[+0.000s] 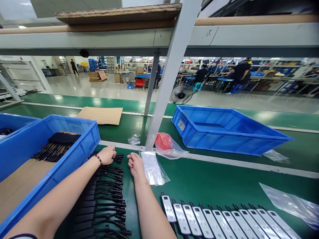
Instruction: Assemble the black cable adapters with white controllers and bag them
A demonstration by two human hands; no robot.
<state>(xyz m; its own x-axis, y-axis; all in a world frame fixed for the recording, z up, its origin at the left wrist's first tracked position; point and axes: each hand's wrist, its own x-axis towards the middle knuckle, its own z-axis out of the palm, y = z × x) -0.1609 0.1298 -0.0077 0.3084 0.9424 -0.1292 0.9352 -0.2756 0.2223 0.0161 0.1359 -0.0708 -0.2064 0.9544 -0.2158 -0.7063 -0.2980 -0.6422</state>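
My left hand has its fingers curled down on a black cabled unit at the far end of a row; its grip is partly hidden. The row of flat black units with short cable ends runs toward me below that wrist. My right hand is closed just right of it, fingers bent inward, and I cannot make out what they hold. Beside it lies a stack of clear plastic bags. Silver-and-black devices with loops lie side by side at the lower right.
On the left, a blue bin contains more black cabled pieces on cardboard. A second blue bin sits back right. A red-filled bag rests by the white post. Cardboard and plastic film lie on the green surface.
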